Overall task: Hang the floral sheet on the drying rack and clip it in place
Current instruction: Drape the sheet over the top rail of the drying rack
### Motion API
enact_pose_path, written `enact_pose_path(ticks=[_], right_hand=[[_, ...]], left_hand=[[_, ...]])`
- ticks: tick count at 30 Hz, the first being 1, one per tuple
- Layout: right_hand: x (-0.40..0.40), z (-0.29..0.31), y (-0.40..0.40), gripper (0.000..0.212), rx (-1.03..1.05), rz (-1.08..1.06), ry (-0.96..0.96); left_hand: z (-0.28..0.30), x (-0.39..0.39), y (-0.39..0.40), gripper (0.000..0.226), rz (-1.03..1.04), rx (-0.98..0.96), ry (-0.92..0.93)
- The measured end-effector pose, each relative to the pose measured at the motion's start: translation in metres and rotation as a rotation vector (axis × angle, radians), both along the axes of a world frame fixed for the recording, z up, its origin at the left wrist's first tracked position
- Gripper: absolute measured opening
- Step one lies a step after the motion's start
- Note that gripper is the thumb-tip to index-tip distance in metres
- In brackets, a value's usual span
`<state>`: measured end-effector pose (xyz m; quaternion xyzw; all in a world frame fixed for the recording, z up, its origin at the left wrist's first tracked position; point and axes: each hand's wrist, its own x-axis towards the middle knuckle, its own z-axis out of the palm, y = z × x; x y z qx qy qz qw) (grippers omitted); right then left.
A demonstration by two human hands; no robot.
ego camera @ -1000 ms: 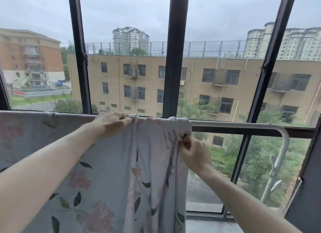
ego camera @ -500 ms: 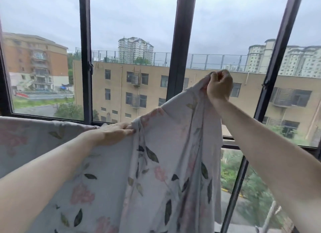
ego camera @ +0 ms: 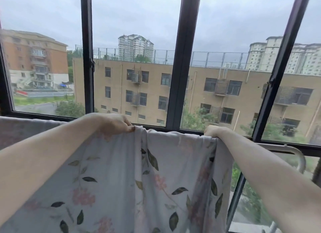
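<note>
Sheet (ego camera: pixel 156 180) draped over rack (ego camera: pixel 284 148) rail before window (ego camera: pixel 180 59), pale cloth with pink flowers, dark leaves. Left hand (ego camera: pixel 114 122) pinches bunched top edge near middle. Right hand (ego camera: pixel 212 131) grips top edge at sheet's right end, fingers curled over behind cloth. Bare rail end curves down at right.

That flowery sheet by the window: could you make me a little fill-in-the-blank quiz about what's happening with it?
1. The floral sheet is printed with pink flowers and dark ____.
2. The left hand pinches the sheet's ____ edge.
3. The right hand grips the sheet where it lies over the white ____ of the drying rack.
4. Behind the sheet stands a dark-framed ____.

Missing words: leaves; top; rail; window
</note>
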<state>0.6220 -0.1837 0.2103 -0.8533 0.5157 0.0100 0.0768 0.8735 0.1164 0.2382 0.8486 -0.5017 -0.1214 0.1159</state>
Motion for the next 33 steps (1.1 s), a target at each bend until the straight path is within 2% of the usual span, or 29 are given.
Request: enact_pose_path(ticks=[4,6,8,10,14,18,20,22,23,25,28,31,33], right_hand=[[-0.009,0.002,0.003,0.025,-0.015,-0.077,-0.08],[-0.008,0.002,-0.001,0.017,-0.188,-0.113,-0.16],[-0.005,0.002,-0.008,0.023,-0.359,-0.208,-0.26],[-0.006,0.003,-0.015,0.026,-0.421,-0.258,-0.263],[-0.022,0.006,-0.025,0.031,-0.377,-0.313,-0.172],[-0.034,0.005,-0.024,0.032,-0.255,-0.2,-0.017],[-0.031,0.007,-0.018,0.037,-0.18,-0.138,-0.003],[-0.024,0.007,-0.013,0.033,-0.135,-0.098,-0.033],[-0.021,0.007,-0.014,0.027,-0.124,-0.085,-0.047],[-0.015,0.004,-0.016,0.026,-0.129,-0.063,-0.067],[-0.014,0.001,-0.026,0.023,-0.081,-0.009,-0.194],[-0.022,0.005,-0.017,0.005,0.013,0.084,-0.55],[-0.045,0.01,-0.005,0.004,-0.05,0.178,-0.786]], left_hand=[[0.01,-0.003,-0.005,0.05,-0.001,0.073,-0.03],[0.012,-0.005,-0.003,0.051,0.004,0.077,-0.038],[0.01,-0.004,-0.002,0.055,0.011,0.062,-0.036],[0.009,-0.002,-0.001,0.053,0.015,0.044,-0.053],[0.007,0.006,0.002,0.054,0.04,0.048,-0.076],[0.008,0.011,0.004,0.049,0.089,0.066,-0.073],[0.011,0.004,0.001,0.04,0.095,0.086,-0.068],[0.014,-0.007,-0.008,0.029,0.072,0.07,-0.113],[0.015,-0.017,-0.014,0.028,0.045,0.044,-0.153],[0.016,-0.049,-0.029,0.041,-0.044,-0.068,-0.169],[0.011,-0.111,-0.062,0.045,-0.24,-0.208,-0.128],[-0.008,-0.149,-0.1,0.036,-0.336,-0.163,-0.125],[-0.022,-0.164,-0.126,0.021,-0.343,-0.151,-0.145]])
